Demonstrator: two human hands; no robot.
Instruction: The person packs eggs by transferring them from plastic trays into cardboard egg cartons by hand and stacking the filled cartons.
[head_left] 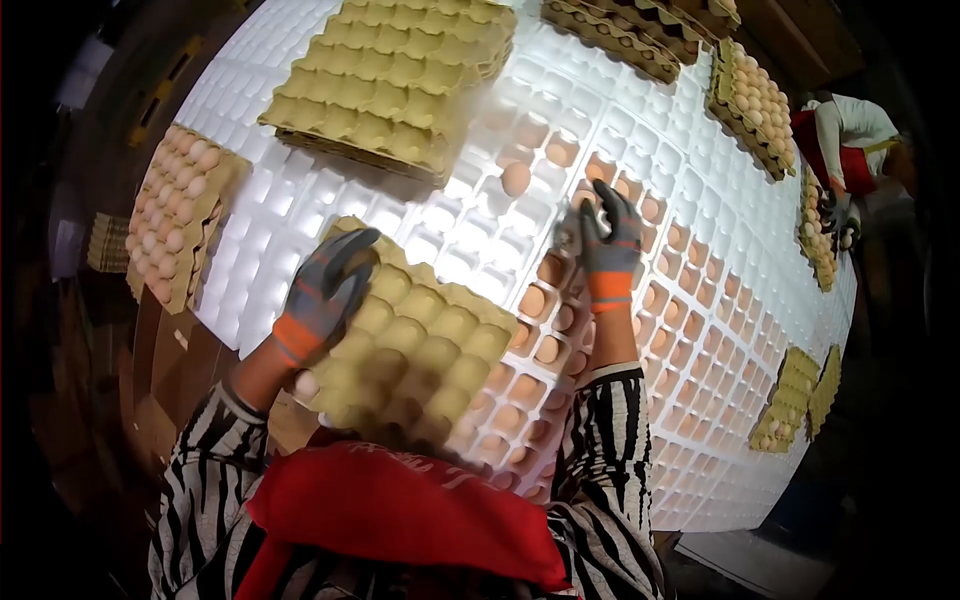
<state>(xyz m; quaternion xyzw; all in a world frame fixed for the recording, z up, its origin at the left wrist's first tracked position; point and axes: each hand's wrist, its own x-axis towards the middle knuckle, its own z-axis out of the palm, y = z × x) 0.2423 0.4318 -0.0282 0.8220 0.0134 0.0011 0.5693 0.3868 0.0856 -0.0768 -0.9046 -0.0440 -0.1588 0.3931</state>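
Note:
My left hand (330, 285), in a grey glove with an orange cuff, is closed at the upper left edge of a pulp egg tray (440, 335). The tray's cups show no eggs. One pale egg (306, 384) sits by its left edge, below my wrist. My right hand (610, 240), gloved alike, has its fingers curled around an egg (584, 197) above the white moulded trays (480, 230); motion blurs the thumb. Just left of it lies a brown egg (515, 179). Many cells below and right of this hand hold eggs.
A stack of pulp trays (385, 85) stands at the upper left. Egg-filled trays sit at the left (180, 215) and upper right (755, 105). At the far right, another person's gloved hand (838, 212) is by more eggs. A pulp tray (785, 400) rests lower right.

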